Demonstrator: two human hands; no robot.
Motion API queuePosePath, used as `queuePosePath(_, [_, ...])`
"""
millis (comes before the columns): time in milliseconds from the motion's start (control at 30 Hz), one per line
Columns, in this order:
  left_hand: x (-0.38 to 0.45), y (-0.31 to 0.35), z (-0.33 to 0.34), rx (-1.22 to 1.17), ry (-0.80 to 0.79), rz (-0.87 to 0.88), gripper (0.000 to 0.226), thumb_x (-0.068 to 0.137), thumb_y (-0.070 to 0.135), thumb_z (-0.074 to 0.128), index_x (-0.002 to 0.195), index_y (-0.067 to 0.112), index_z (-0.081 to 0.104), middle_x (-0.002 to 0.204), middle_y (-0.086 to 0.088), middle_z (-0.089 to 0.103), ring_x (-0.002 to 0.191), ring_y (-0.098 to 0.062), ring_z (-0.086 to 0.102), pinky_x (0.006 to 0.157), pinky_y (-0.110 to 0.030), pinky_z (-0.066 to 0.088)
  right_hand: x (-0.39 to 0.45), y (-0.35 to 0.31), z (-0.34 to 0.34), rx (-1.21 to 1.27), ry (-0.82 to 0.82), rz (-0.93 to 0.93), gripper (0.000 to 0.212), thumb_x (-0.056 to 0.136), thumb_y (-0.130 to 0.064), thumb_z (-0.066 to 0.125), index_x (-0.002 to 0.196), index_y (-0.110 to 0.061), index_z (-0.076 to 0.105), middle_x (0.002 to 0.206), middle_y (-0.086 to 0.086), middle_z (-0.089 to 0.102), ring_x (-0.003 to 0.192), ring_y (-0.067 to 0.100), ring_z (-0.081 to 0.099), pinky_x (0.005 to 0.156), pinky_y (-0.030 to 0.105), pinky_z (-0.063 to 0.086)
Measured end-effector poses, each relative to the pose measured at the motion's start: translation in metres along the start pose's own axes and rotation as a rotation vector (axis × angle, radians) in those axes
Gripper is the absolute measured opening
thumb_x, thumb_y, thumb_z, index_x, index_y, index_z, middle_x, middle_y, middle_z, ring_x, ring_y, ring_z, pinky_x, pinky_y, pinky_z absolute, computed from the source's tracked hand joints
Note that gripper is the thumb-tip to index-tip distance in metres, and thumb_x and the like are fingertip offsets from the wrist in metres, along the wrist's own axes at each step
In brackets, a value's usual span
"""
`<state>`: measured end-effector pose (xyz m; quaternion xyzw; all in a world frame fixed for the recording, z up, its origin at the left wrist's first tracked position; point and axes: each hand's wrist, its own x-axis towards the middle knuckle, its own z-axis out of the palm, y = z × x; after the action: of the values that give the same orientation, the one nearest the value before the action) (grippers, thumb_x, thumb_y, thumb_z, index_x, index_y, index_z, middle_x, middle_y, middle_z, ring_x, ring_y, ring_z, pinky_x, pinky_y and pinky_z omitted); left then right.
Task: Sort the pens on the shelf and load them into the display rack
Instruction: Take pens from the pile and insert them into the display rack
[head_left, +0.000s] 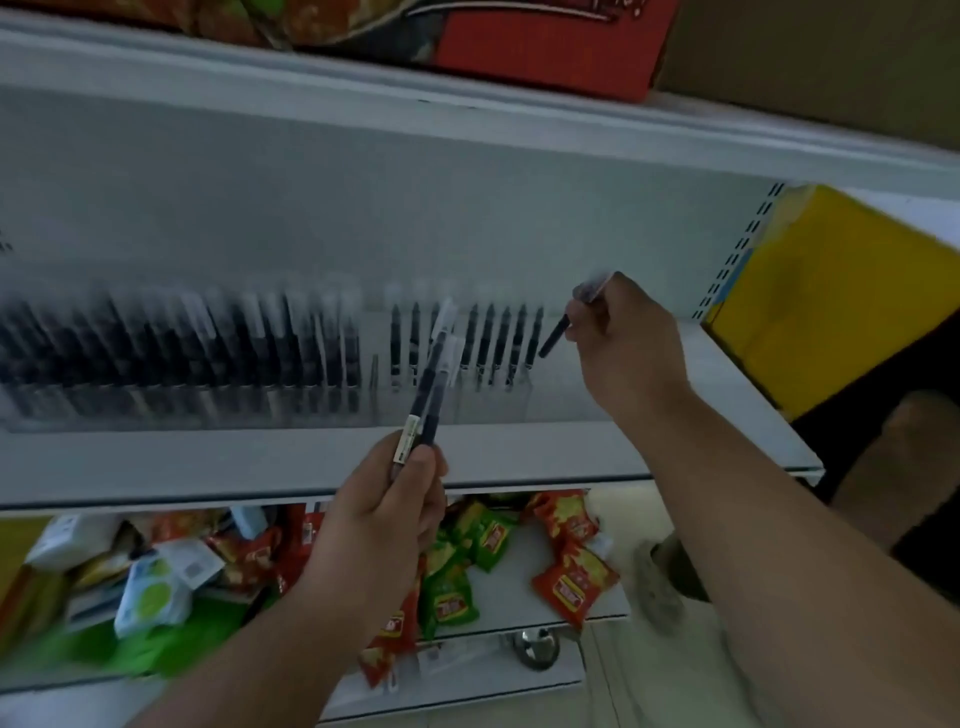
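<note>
The left hand (387, 514) has its grip closed round two pens (427, 395), their clear caps pointing up and away. The right hand (621, 345) pinches one pen (558, 330) — dark end slanting down from the grip, just right of the rack (260, 410). Beyond the left grip the rack stands on the shelf (519, 457), its slots holding upright pens — blurred.

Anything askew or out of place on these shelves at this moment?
Yes. On the lower shelf, red and green snack packets lie in a loose jumble, some over the front edge. In the clear pen display rack, a gap interrupts the row of dark capped pens.
</note>
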<state>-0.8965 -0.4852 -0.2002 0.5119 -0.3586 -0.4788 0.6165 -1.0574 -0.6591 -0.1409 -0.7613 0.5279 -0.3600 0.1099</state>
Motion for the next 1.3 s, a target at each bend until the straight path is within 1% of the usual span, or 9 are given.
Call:
queuePosePath(333, [0.002,-0.006,0.014,0.004,0.027,0.021,0.033,0.105,0.015,0.038,0.077,0.013,0.055,0.060,-0.002,0.034,0.053,-0.018,0.023,0.052,-0.037,0.014,0.015,0.011,0.007,-0.095,-0.173,-0.032,0.020,0.099,-0.026,0.054,0.082,-0.015,0.052,0.069,-0.007,0.052,0.063,0.006,0.049,0.054,0.021,0.032])
queuePosePath(467, [0.005,-0.004,0.011,0.012,0.010,0.019,0.035,0.105,0.017,0.037,0.077,0.016,0.058,0.061,-0.001,0.034,0.054,-0.018,0.024,0.054,-0.039,0.013,0.019,0.020,0.016,-0.170,-0.232,0.033,0.024,0.097,-0.033,0.057,0.082,-0.015,0.054,0.079,-0.001,0.057,0.081,0.022,0.058,0.066,0.029,0.039])
queuePosePath(567, [0.007,0.002,0.011,0.015,0.010,0.013,0.030,0.105,0.017,0.037,0.083,0.009,0.054,0.060,0.000,0.035,0.052,-0.016,0.024,0.053,-0.037,0.014,0.017,0.018,0.013,-0.148,-0.249,0.106,0.023,0.094,-0.041,0.060,0.095,-0.018,0.058,0.084,-0.005,0.058,0.086,0.019,0.059,0.070,0.029,0.043])
queuePosePath(700, [0.008,0.007,0.021,0.029,0.003,0.021,0.028,0.105,0.017,0.037,0.086,0.004,0.051,0.060,-0.002,0.035,0.051,-0.014,0.025,0.048,-0.028,0.018,-0.012,-0.002,-0.010,0.069,-0.189,0.210,0.029,0.092,-0.050,0.059,0.096,-0.021,0.062,0.082,-0.011,0.062,0.080,0.014,0.061,0.065,0.028,0.048])
queuePosePath(800, [0.007,0.000,0.038,0.021,-0.047,-0.006,0.026,0.105,0.014,0.038,0.087,-0.002,0.046,0.062,-0.004,0.033,0.052,-0.014,0.026,0.046,-0.024,0.022,-0.045,-0.021,-0.019,0.469,-0.423,0.217,0.022,0.094,-0.038,0.061,0.082,-0.020,0.068,0.078,0.001,0.071,0.063,0.017,0.061,0.057,0.027,0.044])
queuePosePath(900, [0.002,-0.012,0.057,0.005,-0.116,-0.042,0.027,0.104,0.018,0.040,0.086,-0.001,0.047,0.061,-0.004,0.034,0.053,-0.017,0.025,0.049,-0.029,0.018,-0.065,-0.017,-0.021,0.738,-0.544,0.243,0.022,0.095,-0.023,0.062,0.074,-0.016,0.064,0.058,0.009,0.059,0.056,0.024,0.046,0.051,0.028,0.035])
queuePosePath(1033, [-0.005,-0.020,0.062,0.020,-0.048,-0.051,0.032,0.105,0.020,0.039,0.082,0.008,0.058,0.063,-0.005,0.037,0.053,-0.017,0.029,0.049,-0.031,0.019,-0.061,0.000,-0.025,0.868,-0.411,0.353,0.019,0.098,-0.017,0.058,0.083,-0.006,0.066,0.078,0.025,0.067,0.053,0.018,0.051,0.045,0.026,0.033])
queuePosePath(1200, [-0.008,-0.020,0.046,0.106,0.066,-0.023,0.034,0.106,0.024,0.038,0.079,0.007,0.049,0.064,-0.013,0.037,0.053,-0.023,0.026,0.054,-0.042,0.016,-0.019,0.024,-0.030,0.578,0.010,0.256,0.020,0.099,-0.023,0.055,0.082,-0.015,0.061,0.064,0.001,0.069,0.057,0.015,0.063,0.058,0.036,0.056])
queuePosePath(1300, [-0.011,-0.018,0.047,0.092,0.062,-0.005,0.033,0.105,0.027,0.040,0.083,0.003,0.047,0.063,-0.014,0.037,0.055,-0.027,0.023,0.057,-0.048,0.014,-0.002,0.032,-0.027,0.464,0.080,0.179,0.019,0.099,-0.029,0.052,0.083,-0.023,0.058,0.068,-0.006,0.069,0.065,0.012,0.068,0.070,0.044,0.059])
